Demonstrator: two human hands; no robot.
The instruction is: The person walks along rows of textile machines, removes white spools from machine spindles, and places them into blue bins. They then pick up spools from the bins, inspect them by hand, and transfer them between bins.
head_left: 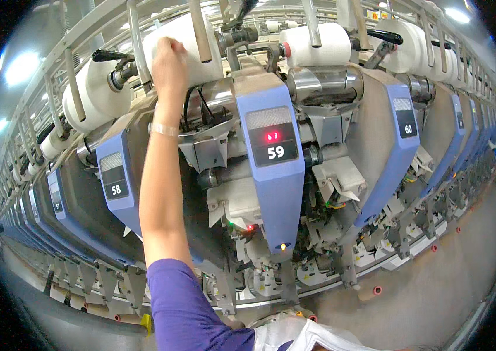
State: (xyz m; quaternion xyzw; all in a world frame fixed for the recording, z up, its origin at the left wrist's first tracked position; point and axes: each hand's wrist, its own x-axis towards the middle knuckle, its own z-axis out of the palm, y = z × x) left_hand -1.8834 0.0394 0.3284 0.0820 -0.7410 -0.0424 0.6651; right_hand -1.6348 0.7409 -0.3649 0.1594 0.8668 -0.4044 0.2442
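Purple sleeve foremost, the left hand is at the white yarn package atop the blue-fronted machine, fingers curled, their hold impossible to tell, where light contact should avoid scuffing.

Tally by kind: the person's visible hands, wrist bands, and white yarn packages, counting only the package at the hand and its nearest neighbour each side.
Left hand: 1
Wrist band: 1
White yarn packages: 3
Total: 5
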